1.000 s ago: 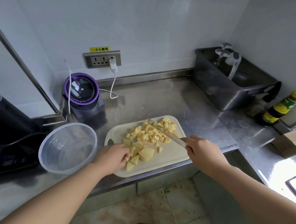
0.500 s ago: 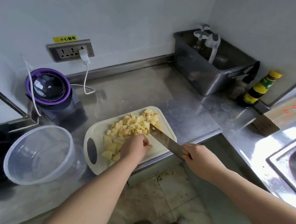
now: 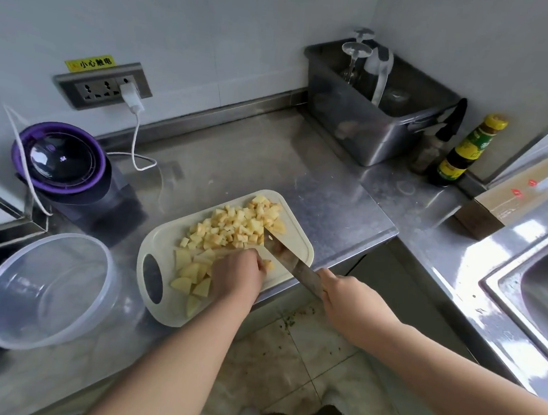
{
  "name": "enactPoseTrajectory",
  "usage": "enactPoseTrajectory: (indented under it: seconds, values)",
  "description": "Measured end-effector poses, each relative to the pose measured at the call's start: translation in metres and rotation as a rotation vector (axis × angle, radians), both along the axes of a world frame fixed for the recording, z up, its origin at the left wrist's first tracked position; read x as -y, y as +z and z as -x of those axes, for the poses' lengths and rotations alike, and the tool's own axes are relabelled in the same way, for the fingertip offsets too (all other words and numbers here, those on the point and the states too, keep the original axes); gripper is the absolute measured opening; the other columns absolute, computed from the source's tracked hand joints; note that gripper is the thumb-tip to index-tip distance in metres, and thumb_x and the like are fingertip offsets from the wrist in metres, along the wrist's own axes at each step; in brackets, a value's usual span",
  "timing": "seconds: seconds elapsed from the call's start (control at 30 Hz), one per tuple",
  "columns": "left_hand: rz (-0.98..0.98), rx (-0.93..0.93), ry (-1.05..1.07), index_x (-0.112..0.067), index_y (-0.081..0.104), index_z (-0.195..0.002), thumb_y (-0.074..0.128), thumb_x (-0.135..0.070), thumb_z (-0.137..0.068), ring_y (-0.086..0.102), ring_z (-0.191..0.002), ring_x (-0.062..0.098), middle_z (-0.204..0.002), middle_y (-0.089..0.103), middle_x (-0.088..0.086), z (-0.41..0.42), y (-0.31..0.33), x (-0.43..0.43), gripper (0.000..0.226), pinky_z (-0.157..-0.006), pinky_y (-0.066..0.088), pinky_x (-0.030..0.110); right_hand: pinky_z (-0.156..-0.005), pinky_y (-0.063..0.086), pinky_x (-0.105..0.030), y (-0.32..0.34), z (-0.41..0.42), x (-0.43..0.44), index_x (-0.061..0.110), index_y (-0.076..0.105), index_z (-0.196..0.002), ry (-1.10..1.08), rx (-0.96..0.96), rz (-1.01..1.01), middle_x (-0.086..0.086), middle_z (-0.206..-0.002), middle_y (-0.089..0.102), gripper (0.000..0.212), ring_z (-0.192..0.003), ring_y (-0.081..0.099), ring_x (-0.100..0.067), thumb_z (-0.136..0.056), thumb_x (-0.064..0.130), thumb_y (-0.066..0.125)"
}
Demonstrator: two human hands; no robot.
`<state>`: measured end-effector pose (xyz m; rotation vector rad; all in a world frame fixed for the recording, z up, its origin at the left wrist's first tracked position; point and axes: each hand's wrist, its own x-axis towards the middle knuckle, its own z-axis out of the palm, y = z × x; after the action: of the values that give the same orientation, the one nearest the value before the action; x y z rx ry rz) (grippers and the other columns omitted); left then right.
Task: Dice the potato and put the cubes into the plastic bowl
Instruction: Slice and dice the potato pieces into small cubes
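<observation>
Right hand (image 3: 353,305) grasping knife (image 3: 282,250), left hand (image 3: 237,274) gripping potato piece (image 3: 268,265), board (image 3: 167,235) at counter (image 3: 269,161) edge

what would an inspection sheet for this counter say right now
surface: steel counter, scuffed
job's things: cutting board at the front edge, carrying potato cubes and larger potato chunks; plastic bowl left of it, empty
clutter: purple-lidded appliance, steel bin, sauce bottle, cardboard box
grips: left hand holds chunks beside the blade; right hand grips knife
cables: white cable from wall socket, looping on counter
surroundings: sink at right, crumbs on floor tiles
</observation>
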<state>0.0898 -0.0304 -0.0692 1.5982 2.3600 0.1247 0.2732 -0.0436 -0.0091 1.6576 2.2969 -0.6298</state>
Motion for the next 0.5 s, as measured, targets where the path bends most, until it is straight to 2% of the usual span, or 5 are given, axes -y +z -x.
enactPoseTrajectory:
  seconds: [0.13,0.23,0.37,0.5]
  values:
    - [-0.006,-0.064,-0.007,-0.023,0.071,-0.098,0.051,-0.04,-0.096,0.065,-0.083,0.017,-0.093,0.071,-0.003,-0.0027,-0.0015,-0.001,0.026,-0.063,0.043,0.025,-0.047,0.031,-0.031,-0.0001,0.0044,0.0045,0.022,0.035,-0.112,0.034,0.032,-0.015,0.003,-0.075,0.045,0.027,-0.057,0.043,-0.019,-0.092,0.004,0.037]
    - [-0.001,-0.069,-0.007,-0.022,0.071,-0.097,0.053,-0.038,-0.095,0.065,-0.087,0.018,-0.095,0.071,-0.002,-0.0025,-0.0031,-0.0013,0.024,-0.067,0.042,0.026,-0.053,0.036,-0.032,-0.0021,0.0047,0.0085,0.022,0.033,-0.106,0.06,0.035,-0.009,-0.001,-0.09,0.056,0.023,-0.067,0.051,-0.025,-0.092,0.004,0.039]
    - [0.008,-0.054,-0.016,-0.023,0.069,-0.1,0.056,-0.032,-0.093,0.065,-0.093,0.02,-0.099,0.071,-0.001,-0.0005,-0.0067,-0.0015,0.018,-0.072,0.043,0.027,-0.059,0.041,-0.032,-0.0073,0.0044,0.0092,0.02,0.04,-0.12,0.072,0.049,-0.005,-0.002,-0.099,0.059,0.036,-0.075,0.056,-0.027,-0.089,0.002,0.039]
    - [0.001,-0.063,-0.019,-0.02,0.068,-0.102,0.058,-0.029,-0.093,0.065,-0.093,0.019,-0.101,0.07,0.0,0.0002,-0.0085,-0.0014,0.016,-0.071,0.042,0.026,-0.065,0.047,-0.035,-0.0089,0.0036,0.0097,0.02,0.04,-0.123,0.092,0.065,-0.031,-0.001,-0.103,0.058,0.038,-0.083,0.061,-0.028,-0.09,0.002,0.039]
